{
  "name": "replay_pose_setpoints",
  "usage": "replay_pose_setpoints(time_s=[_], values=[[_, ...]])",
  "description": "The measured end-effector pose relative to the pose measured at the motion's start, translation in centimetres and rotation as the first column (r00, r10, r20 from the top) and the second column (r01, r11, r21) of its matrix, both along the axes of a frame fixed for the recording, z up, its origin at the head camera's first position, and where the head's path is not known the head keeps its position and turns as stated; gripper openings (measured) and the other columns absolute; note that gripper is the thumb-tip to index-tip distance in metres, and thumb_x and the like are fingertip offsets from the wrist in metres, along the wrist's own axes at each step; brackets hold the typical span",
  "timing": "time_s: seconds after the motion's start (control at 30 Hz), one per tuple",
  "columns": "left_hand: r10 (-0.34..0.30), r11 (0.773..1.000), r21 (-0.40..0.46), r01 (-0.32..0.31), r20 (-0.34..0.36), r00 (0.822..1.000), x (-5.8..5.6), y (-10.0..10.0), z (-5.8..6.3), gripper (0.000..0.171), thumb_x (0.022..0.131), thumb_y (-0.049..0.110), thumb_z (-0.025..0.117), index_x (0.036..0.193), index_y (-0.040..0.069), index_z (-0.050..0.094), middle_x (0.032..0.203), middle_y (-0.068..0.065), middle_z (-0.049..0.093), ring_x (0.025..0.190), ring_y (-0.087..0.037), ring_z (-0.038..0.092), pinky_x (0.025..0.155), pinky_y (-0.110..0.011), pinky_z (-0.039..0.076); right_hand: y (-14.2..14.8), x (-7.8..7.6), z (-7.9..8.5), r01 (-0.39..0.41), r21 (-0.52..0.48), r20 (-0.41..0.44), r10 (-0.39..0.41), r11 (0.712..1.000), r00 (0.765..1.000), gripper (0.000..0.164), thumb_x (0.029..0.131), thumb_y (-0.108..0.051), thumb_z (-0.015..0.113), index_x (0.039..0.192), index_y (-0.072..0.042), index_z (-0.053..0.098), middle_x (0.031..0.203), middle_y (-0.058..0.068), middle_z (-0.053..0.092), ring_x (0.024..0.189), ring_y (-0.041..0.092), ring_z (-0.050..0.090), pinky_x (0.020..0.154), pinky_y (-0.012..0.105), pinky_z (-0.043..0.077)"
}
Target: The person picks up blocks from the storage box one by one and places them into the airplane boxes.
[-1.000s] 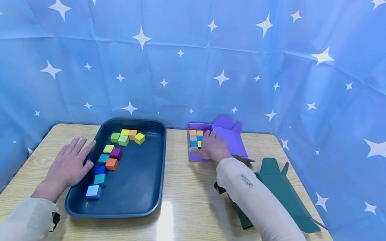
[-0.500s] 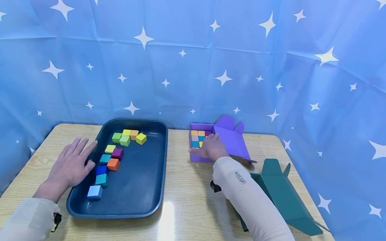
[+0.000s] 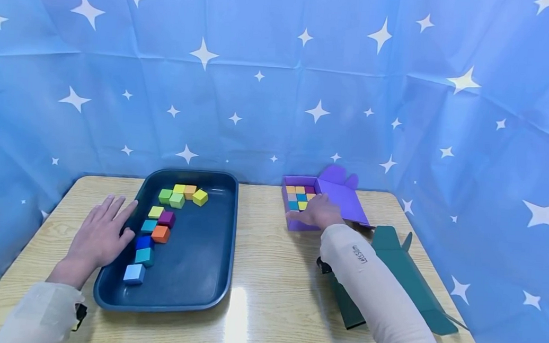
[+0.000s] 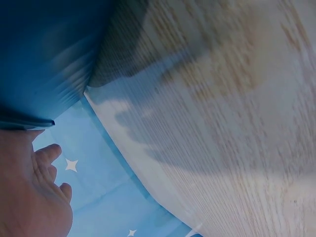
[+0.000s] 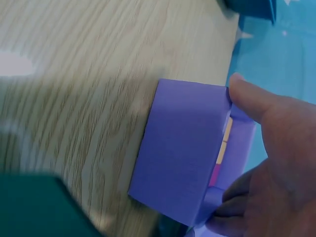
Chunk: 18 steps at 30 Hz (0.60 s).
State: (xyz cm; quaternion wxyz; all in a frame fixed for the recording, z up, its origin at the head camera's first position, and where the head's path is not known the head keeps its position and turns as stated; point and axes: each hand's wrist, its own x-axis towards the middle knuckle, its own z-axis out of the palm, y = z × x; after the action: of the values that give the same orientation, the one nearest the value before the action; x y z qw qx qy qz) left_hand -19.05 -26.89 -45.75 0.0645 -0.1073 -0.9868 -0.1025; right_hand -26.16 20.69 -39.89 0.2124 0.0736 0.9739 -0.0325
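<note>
My right hand (image 3: 320, 212) reaches across a purple cardboard box (image 3: 303, 226) and holds it by its sides. In the right wrist view the thumb (image 5: 252, 98) presses one upper corner, while the other fingers (image 5: 232, 210) curl at the opposite side. Coloured cubes (image 3: 299, 190) fill the box in rows, partly hidden by the hand; its lid (image 3: 344, 200) lies folded out to the right. At the left, my left hand (image 3: 100, 236) lies with its fingers straight along the rim of a dark blue tray (image 3: 197, 256).
Several loose cubes (image 3: 160, 233) lie along the left and back of the tray. An opened dark green box (image 3: 401, 271) is at the right, partly under my right forearm. A blue star-patterned curtain (image 3: 280, 87) hangs behind the wooden table (image 3: 267, 277).
My right hand and the purple box have shifted a little to the right along the table in the last half second. The left hand, tray and loose cubes stay put.
</note>
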Motion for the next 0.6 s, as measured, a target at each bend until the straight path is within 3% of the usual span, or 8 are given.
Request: replay_pose_setpoints(time_s=[0.23,0.6], values=[[0.002,1.0,0.001,-0.002,0.006,1.0,0.0,0.0,0.0,0.064,0.097,0.026,0.048,0.154,0.007,0.024,0.156,-0.03,0.021,0.148,-0.047,0.005,0.118,-0.066,0.006,2.8,-0.2,0.1,-0.01,0.012,0.001,0.01,1.0,1.0,0.113,0.087,-0.076,0.041,0.151,0.013,0.01,0.157,0.036,0.005,0.139,0.05,0.034,0.105,0.054,0.044],[0.005,1.0,0.003,-0.005,-0.004,1.0,0.1,0.1,0.0,0.064,0.096,0.025,0.049,0.153,0.007,0.026,0.155,-0.03,0.023,0.148,-0.047,0.006,0.117,-0.068,0.01,6.0,-0.1,0.5,0.007,0.014,-0.02,-0.007,1.0,1.0,0.105,0.088,-0.072,0.044,0.148,0.012,0.025,0.153,0.037,0.022,0.139,0.05,0.032,0.115,0.059,0.029]])
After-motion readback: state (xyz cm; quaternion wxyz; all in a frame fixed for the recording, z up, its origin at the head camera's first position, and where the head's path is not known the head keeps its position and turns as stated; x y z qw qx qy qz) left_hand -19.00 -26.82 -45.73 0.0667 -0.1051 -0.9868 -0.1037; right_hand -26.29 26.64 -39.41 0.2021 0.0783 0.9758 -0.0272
